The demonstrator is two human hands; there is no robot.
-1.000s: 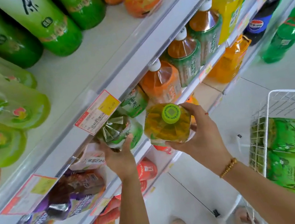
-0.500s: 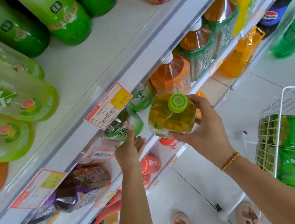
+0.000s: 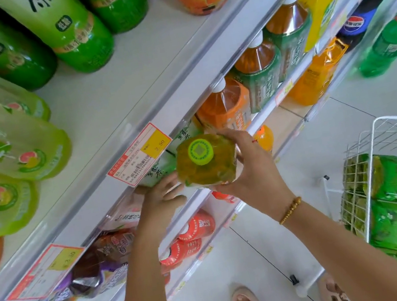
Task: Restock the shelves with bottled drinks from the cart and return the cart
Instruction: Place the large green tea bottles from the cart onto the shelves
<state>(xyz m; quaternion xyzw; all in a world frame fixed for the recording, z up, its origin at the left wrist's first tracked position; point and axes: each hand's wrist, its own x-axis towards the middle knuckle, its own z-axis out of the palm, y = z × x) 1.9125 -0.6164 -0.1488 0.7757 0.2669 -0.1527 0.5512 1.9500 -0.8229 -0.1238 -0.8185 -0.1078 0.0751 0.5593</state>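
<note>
Since the earlier frame we have carried the green-capped bottle point(image 3: 204, 161) up and in toward the price tag point(image 3: 139, 154), and our left hand point(image 3: 162, 201) has let go of the shelved bottles and dropped back a little. Now our right hand point(image 3: 247, 168) grips the bottle around its body from the side away from the tag, cap pointing up at us, so its long axis runs almost straight along our line of sight. Our left hand sits just below the tag, fingers loosely spread and holding nothing, touching or nearly touching the bottle's near edge. The gap on the shelf point(image 3: 127, 83) lies beneath the tag, behind the bottle, so we judge the right hand is the one to push it in. More bottles wait in the cart point(image 3: 369, 160), well to the right of the tag.
</note>
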